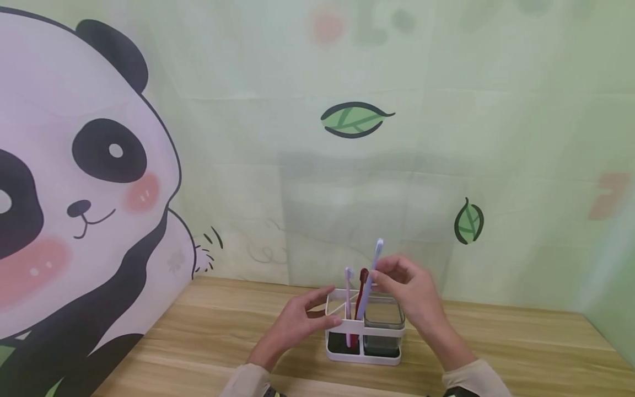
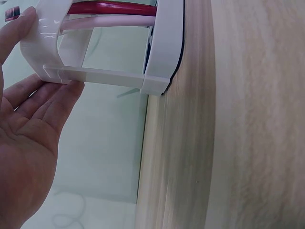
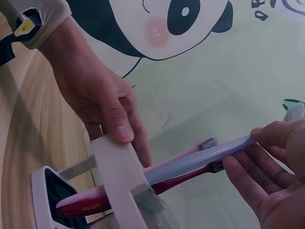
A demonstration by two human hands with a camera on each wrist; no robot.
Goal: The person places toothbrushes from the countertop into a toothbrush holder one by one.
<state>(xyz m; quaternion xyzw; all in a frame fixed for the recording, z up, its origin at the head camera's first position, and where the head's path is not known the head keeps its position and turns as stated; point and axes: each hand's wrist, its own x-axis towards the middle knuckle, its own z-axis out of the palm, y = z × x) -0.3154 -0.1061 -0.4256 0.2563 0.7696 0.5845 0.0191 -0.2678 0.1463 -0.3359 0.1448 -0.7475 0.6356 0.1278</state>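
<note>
A white toothbrush holder [image 1: 377,330] with a dark base stands on the wooden table. My left hand [image 1: 292,324] grips its upper frame on the left side, thumb at the front and fingers at the back. Inside the left compartment a pink toothbrush [image 1: 348,295] and a dark red toothbrush [image 1: 361,286] stand upright, slightly tilted. Between thumb and fingers my right hand [image 1: 414,292] pinches a light blue toothbrush [image 3: 200,160] near its head. That brush slants down, its lower end inside the holder's upper frame beside the other two.
A clear cup [image 1: 384,314] sits in the holder's right compartment. Wooden tabletop [image 1: 521,342] extends to both sides. Behind it hangs a pale green cloth [image 1: 238,165] printed with a panda and leaves.
</note>
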